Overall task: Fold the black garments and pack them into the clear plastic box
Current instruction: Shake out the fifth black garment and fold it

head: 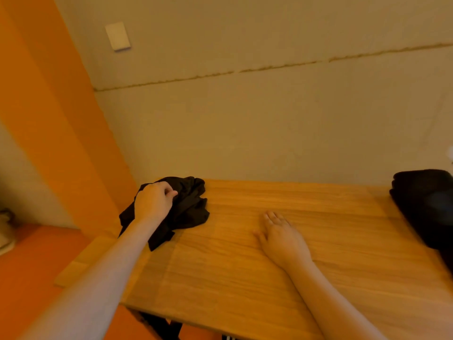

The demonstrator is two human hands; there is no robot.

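Where the wooden worktop meets its far left corner, a crumpled black garment lies, one end hanging over the left edge. The left hand rests on top of it with fingers curled, gripping the cloth. The right hand lies flat and relaxed on the bare wood, well apart. Another black garment lies at the right edge, beside the beige wall.

Wooden table, perhaps white wall plate
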